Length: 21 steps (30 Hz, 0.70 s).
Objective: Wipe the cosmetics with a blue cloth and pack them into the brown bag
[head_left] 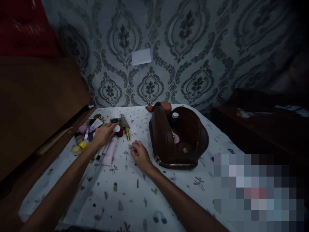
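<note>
A pile of small cosmetics (91,132) lies at the left of a white patterned cloth (125,199). My left hand (103,134) reaches into the pile, its fingers closed round a small item with a white cap (117,128). A pink tube (109,154) lies just below that hand. My right hand (139,155) rests on the cloth with its fingers curled, close to the left side of an open brown bag (190,138). A white-capped bottle (175,115) stands inside the bag. A gold lipstick (127,134) lies between the pile and the bag.
Patterned grey wallpaper with a white card (141,56) rises behind the table. A brown wooden panel (36,103) stands at the left edge. Dark furniture (260,125) sits to the right. A blurred patch covers the lower right.
</note>
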Motion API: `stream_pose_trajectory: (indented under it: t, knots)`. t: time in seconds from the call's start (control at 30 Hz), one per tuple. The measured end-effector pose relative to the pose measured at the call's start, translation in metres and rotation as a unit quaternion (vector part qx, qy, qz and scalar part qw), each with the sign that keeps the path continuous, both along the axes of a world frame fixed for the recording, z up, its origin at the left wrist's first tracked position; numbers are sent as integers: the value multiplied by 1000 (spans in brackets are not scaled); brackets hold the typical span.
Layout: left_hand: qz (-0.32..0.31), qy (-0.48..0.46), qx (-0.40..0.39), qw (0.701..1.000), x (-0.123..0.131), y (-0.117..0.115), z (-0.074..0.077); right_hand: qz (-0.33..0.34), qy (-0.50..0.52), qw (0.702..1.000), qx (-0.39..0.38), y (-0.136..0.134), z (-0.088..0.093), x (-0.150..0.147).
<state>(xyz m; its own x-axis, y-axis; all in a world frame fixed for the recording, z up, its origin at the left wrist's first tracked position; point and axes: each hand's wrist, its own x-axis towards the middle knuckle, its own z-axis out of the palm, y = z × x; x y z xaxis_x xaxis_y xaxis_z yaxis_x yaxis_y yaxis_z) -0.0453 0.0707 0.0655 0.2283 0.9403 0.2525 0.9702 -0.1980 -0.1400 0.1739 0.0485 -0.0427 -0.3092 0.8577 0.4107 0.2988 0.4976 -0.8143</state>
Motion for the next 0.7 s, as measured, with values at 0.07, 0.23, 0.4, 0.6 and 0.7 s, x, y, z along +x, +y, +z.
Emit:
stream_pose_trajectory:
  t: [0.07, 0.23, 0.4, 0.6, 0.7]
  knots:
    - [-27, 3, 17, 999, 11, -5, -2, -2, 0, 1000, 16, 1, 0, 0]
    - [-70, 24, 43, 996, 39, -17, -10, -15, 0, 999, 33, 0, 1, 0]
    - [-142, 60, 48, 987, 54, -27, -35, -34, 38, 999, -12, 0, -3, -1]
    - [-277, -3, 69, 958, 57, -29, -62, -41, 72, 996, -11, 3, -7, -3]
    - [-297, -56, 79, 950, 56, -28, -65, -15, 74, 997, -23, 0, -1, -1]
